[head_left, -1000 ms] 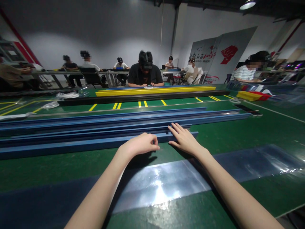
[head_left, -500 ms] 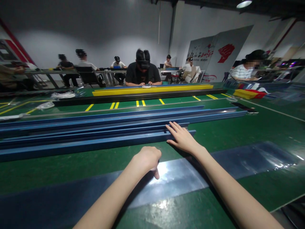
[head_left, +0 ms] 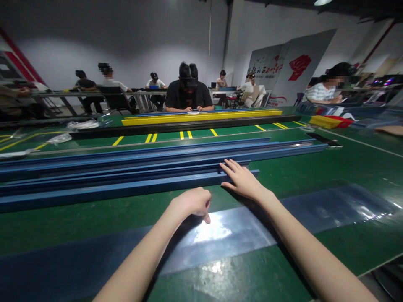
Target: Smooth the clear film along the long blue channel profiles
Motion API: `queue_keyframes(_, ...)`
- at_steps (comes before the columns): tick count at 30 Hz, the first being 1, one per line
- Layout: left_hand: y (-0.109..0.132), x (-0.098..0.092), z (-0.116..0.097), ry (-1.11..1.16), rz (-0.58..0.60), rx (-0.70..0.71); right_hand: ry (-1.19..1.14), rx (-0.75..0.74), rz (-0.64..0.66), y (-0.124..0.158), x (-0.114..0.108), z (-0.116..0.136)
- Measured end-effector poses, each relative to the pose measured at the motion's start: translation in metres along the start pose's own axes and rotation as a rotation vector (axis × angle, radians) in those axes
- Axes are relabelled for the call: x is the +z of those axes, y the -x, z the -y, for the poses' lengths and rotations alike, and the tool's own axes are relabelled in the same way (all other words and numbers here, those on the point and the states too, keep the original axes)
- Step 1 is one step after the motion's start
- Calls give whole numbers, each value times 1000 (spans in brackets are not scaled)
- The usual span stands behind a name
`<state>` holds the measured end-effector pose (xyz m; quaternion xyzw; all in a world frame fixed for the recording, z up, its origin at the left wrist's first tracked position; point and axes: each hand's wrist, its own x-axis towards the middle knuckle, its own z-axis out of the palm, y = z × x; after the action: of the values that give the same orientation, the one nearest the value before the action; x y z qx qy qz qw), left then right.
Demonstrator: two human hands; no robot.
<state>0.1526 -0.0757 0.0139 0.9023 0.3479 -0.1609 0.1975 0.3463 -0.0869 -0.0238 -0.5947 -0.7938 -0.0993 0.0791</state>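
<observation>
Blue rail point(head_left: 126, 191) on the green table point(head_left: 315, 176), right hand point(head_left: 242, 182) flat on it.
Right grip released, fingers point(head_left: 229, 166) spread; left hand point(head_left: 192, 203) loosely clenched, one fingertip touching the clear sheet point(head_left: 236, 235) just beside the rail.

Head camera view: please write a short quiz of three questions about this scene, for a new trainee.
1. True or false: the right hand lies flat and open on the nearest blue rail.
2. Choose one: the curled left hand is at the far edge of A) the clear film strip, B) a cardboard box, C) a metal tray.
3. Fill in: across the green table, the far rail just behind the black rail is ____ in colour.

Key: 1 true; 2 A; 3 yellow.
</observation>
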Motion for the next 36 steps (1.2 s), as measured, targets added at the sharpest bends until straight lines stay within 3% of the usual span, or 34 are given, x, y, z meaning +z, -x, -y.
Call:
queue_keyframes(7,0,0,4,16,-43,33,20,-11,-5,0,-4,-3)
queue_keyframes(14,1,-5,6,77,-97,5,35,-45,-135,0,-13,-3)
queue_keyframes(22,8,-17,19,31,-408,-123,33,-121,-252,-1,-30,12)
queue_keyframes(29,12,-21,24,-20,-615,-195,-60,-189,-441,4,-43,33)
queue_keyframes(36,7,-17,29,-54,-696,-199,-61,-371,-362,4,-31,60)
